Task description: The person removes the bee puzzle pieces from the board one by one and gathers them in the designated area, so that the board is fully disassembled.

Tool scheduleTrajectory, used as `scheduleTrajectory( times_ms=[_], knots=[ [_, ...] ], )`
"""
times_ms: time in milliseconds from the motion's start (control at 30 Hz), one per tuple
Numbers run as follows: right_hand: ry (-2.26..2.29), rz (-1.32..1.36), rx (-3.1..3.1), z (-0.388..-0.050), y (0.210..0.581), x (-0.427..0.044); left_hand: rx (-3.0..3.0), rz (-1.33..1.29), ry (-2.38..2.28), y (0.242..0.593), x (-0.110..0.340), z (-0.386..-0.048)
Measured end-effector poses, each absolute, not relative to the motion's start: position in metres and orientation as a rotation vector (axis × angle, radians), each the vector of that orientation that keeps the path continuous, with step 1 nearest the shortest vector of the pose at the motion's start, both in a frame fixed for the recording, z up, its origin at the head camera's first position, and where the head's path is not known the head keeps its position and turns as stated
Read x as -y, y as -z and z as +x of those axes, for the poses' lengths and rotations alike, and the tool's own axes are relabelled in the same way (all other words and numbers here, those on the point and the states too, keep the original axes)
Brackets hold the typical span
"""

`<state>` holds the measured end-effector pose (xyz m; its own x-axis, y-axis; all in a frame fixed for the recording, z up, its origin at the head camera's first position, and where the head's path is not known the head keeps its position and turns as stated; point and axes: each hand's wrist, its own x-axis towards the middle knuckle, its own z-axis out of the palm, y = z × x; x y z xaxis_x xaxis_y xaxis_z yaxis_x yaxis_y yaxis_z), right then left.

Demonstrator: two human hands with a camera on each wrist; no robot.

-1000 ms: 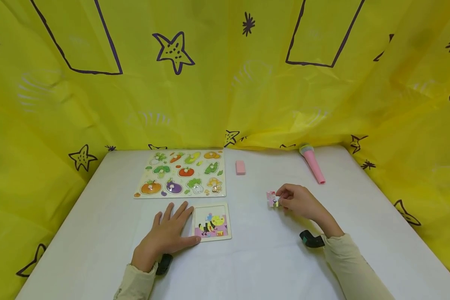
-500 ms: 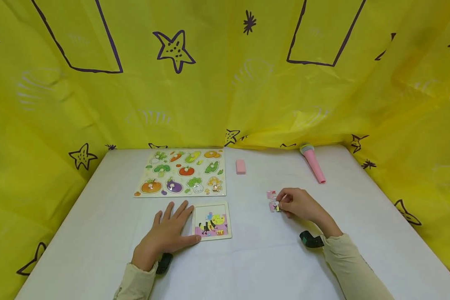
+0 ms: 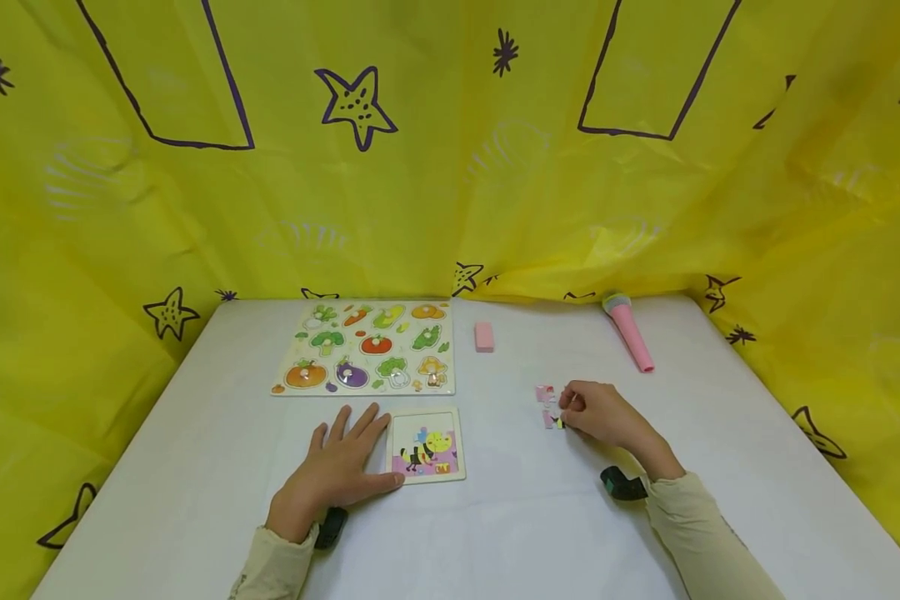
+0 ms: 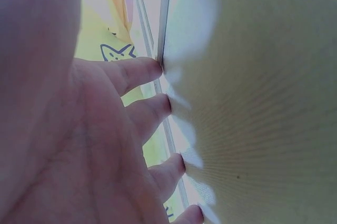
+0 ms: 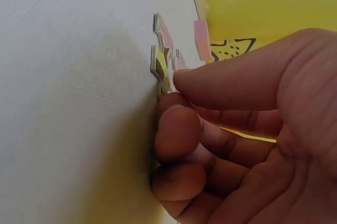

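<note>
My left hand [image 3: 341,467] lies spread, its thumb on the lower left corner of a small framed puzzle board [image 3: 424,480] with a bee picture partly filled in. In the left wrist view, the fingertips [image 4: 158,105] touch the white surface. To the right, my right hand [image 3: 607,414] pinches a small pink, black and yellow puzzle piece [image 3: 551,420] at its right side, low over the table. Another pink puzzle piece [image 3: 544,393] lies just beyond it. In the right wrist view, thumb and forefinger meet at the edge of the yellow-marked puzzle piece [image 5: 158,62].
A vegetable peg puzzle [image 3: 363,350] lies behind the bee board. A pink block [image 3: 483,337] stands near the middle back, and a pink toy microphone [image 3: 630,333] at the back right. Yellow cloth [image 3: 435,217] surrounds the white table [image 3: 495,542] at the back and sides.
My right hand has drawn one puzzle piece slightly toward me, so a gap now shows between it and the other pink piece. My left hand has stayed on the bee board.
</note>
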<state>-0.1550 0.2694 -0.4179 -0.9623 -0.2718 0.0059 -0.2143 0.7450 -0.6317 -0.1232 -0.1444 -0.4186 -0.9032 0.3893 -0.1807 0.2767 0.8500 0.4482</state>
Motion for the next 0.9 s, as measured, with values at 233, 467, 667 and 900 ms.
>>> scheduleTrajectory(
  times_ms=[233,467,667,900],
  knots=[
    [1.098,-0.511,-2.871,-0.158,0.412,-0.252,-2.766,0.509,-0.6,0.419,0.144,-0.124],
    [1.106,-0.669,-2.821,-0.161,0.409,-0.209,-2.761,0.513,-0.601,0.419,0.145,-0.124],
    [1.105,-0.755,-2.745,-0.159,0.405,-0.168,-2.76,0.51,-0.595,0.417,0.143,-0.125],
    [1.112,-0.875,-2.669,-0.154,0.406,-0.13,-2.763,0.49,-0.573,0.419,0.143,-0.124]
  ],
)
